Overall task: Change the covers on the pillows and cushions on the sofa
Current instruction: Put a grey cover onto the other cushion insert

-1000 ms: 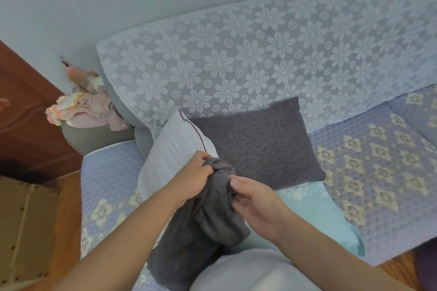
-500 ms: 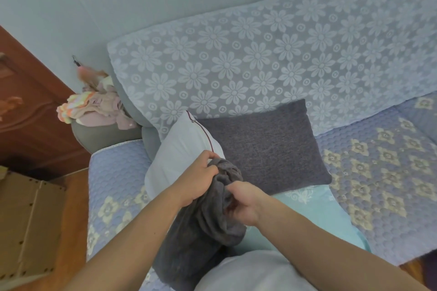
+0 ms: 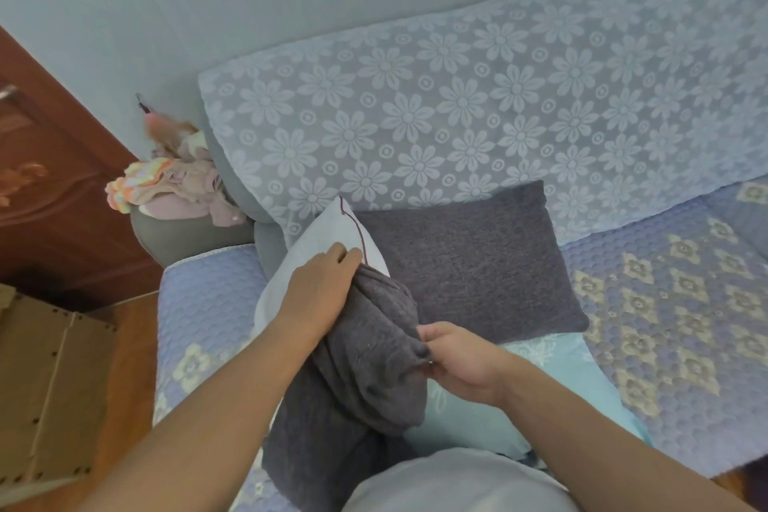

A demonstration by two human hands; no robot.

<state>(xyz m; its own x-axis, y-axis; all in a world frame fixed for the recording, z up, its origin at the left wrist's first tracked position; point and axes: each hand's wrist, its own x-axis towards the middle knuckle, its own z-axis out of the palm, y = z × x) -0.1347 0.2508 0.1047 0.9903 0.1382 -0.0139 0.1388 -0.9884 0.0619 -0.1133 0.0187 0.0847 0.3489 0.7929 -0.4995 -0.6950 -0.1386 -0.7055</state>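
Grey cushion cover point(image 3: 365, 362) sits bunched at frame centre, left hand point(image 3: 318, 293) gripping its top against the white pillow point(image 3: 316, 237), right hand point(image 3: 459, 362) pinching its edge.

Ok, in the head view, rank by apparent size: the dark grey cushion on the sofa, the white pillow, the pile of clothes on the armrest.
1. Dark grey cushion, clearly largest.
2. White pillow, though the left hand and grey cover hide part of it.
3. Pile of clothes, smallest, but farther away.
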